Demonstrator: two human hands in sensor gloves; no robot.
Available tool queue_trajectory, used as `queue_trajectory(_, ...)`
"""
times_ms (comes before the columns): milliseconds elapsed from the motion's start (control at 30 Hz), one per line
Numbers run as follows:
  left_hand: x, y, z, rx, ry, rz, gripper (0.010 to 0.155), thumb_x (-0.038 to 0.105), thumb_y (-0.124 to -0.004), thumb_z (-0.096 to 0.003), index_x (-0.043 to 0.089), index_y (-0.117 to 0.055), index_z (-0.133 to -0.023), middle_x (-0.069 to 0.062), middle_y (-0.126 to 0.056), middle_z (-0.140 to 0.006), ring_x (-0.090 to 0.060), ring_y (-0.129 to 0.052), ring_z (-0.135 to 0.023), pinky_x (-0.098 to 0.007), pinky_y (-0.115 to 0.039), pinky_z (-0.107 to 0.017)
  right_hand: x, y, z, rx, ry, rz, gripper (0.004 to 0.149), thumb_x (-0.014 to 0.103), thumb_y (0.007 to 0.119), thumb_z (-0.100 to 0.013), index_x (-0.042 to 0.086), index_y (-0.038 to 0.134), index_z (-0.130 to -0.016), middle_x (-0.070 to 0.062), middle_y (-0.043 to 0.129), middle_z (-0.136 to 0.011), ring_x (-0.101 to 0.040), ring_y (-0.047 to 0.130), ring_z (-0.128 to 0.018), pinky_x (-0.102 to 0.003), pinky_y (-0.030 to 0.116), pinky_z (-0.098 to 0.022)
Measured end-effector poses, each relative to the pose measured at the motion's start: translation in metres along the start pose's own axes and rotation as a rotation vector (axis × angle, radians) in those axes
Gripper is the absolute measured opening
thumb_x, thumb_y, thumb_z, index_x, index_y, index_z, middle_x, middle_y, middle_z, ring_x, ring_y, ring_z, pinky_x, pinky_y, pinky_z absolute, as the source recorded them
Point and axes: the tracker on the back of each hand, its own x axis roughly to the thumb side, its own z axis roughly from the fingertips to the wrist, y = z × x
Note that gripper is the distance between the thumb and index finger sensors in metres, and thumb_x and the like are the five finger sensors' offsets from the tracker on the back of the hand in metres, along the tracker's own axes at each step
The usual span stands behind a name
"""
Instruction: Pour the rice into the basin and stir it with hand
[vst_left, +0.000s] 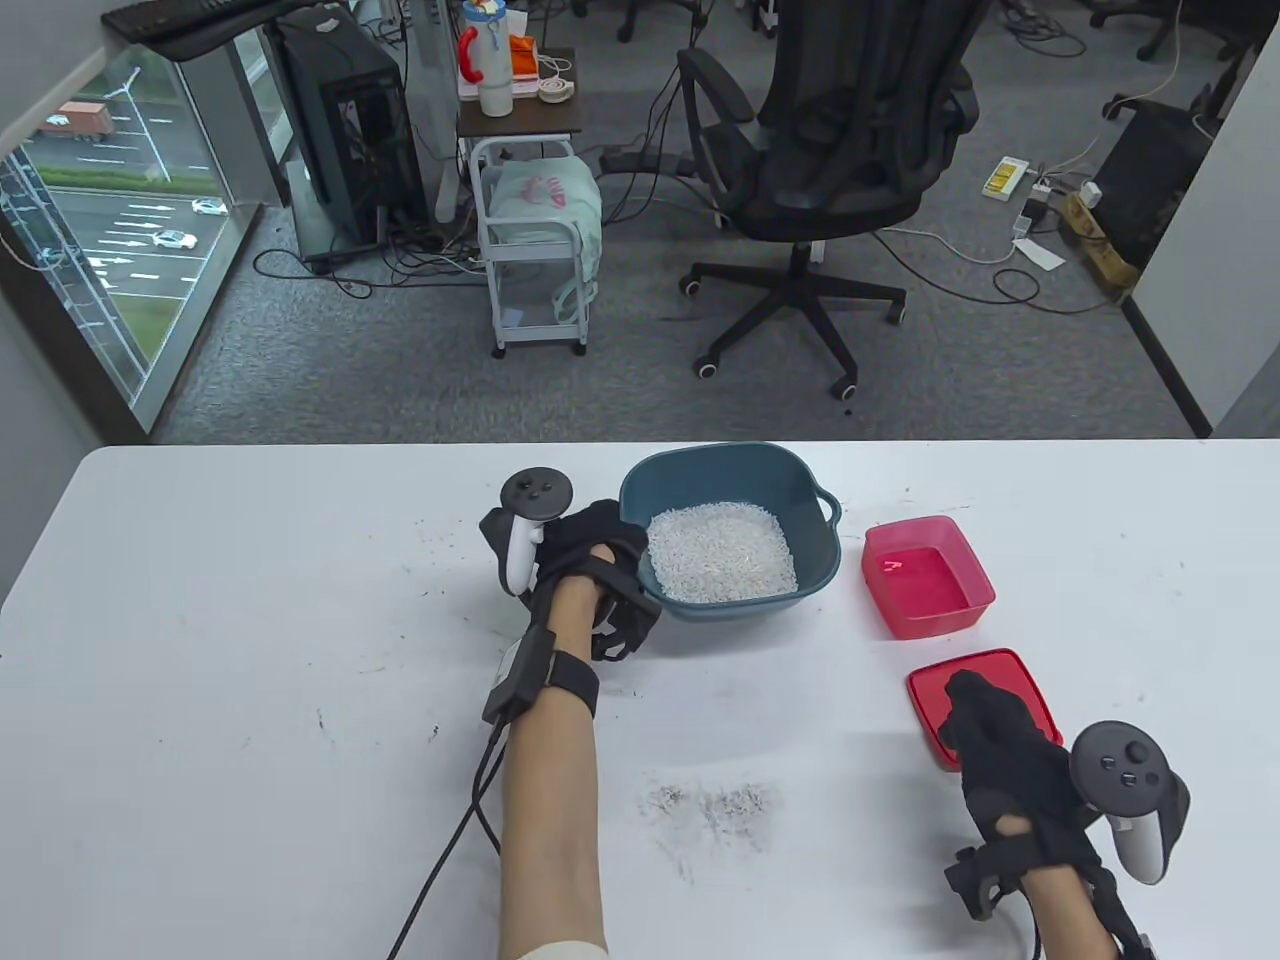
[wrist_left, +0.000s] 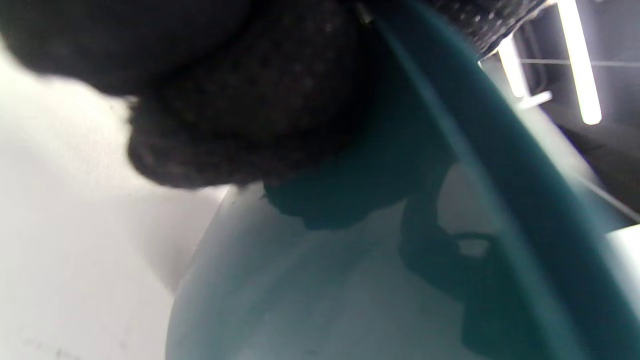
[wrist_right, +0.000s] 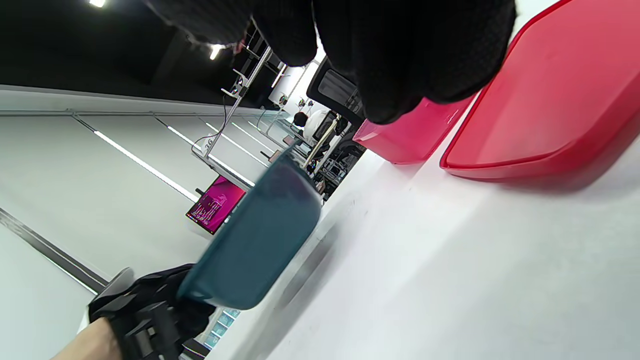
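Table view showed the rice (vst_left: 720, 555) already poured into the basin (vst_left: 800, 480), whose rim the left hand (vst_left: 590, 560) gripped; the right hand (vst_left: 1000, 760) rested flat-fingered, holding nothing, on the red lid (vst_left: 1020, 680) nearer me; stirring remained undone.

We see a teal-blue basin (vst_left: 728, 478) at centre frame, holding white rice (vst_left: 720, 553). To its right sits a pink-red box (vst_left: 928, 577), and lower right a deeper red lid (vst_left: 1010, 680). Both hands, left (vst_left: 598, 560) and right (vst_left: 1010, 770), wear black gloves, each topped by a tracker (vst_left: 528, 520) in dark grey and white. The table (vst_left: 250, 620) is white, flecked with dark specks and a grey smudge (vst_left: 715, 805) near bottom centre.
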Motion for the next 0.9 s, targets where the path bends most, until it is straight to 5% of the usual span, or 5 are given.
queue_trajectory(233, 0.011, 0.025, 0.079, -0.069, -0.175, 0.052, 0.065, 0.027, -0.088, -0.0456, -0.001, -0.068, -0.101, -0.031, -0.087, -0.087, -0.018, -0.111, -0.008, -0.024, -0.098, 0.0, -0.005, 0.002, 0.0, 0.021, 0.012, 0.007, 0.058, 0.034, 0.077, -0.04, 0.005, 0.076, -0.089, -0.029, 0.074, -0.087, -0.049, 0.095, -0.057, -0.061, 0.081, -0.041)
queue_trajectory(467, -0.018, 0.014, 0.155, -0.109, -0.28, 0.103, 0.067, 0.026, -0.087, -0.0462, -0.001, -0.064, -0.103, -0.032, -0.082, -0.091, -0.017, -0.11, -0.006, -0.023, -0.097, 0.001, -0.007, 0.006, -0.001, 0.029, 0.02, 0.023, 0.058, 0.034, 0.076, -0.04, 0.005, 0.076, -0.089, -0.03, 0.074, -0.087, -0.049, 0.095, -0.057, -0.061, 0.081, -0.041)
queue_trajectory(633, -0.055, -0.005, 0.175, -0.134, -0.25, 0.138, 0.068, 0.027, -0.086, -0.0464, -0.001, -0.062, -0.103, -0.032, -0.08, -0.092, -0.017, -0.11, -0.007, -0.023, -0.097, 0.001, -0.009, 0.01, -0.001, 0.046, 0.028, 0.036, 0.058, 0.034, 0.076, -0.04, 0.005, 0.076, -0.089, -0.03, 0.074, -0.087, -0.049, 0.095, -0.057, -0.062, 0.081, -0.041)
queue_trajectory(900, -0.093, -0.033, 0.169, -0.187, -0.161, 0.119, 0.069, 0.027, -0.084, -0.0468, -0.001, -0.058, -0.105, -0.032, -0.076, -0.092, -0.017, -0.11, -0.008, -0.023, -0.097, 0.0, -0.01, 0.015, -0.003, 0.069, 0.032, 0.061, 0.058, 0.034, 0.076, -0.04, 0.005, 0.076, -0.09, -0.03, 0.073, -0.087, -0.049, 0.095, -0.058, -0.062, 0.08, -0.041)
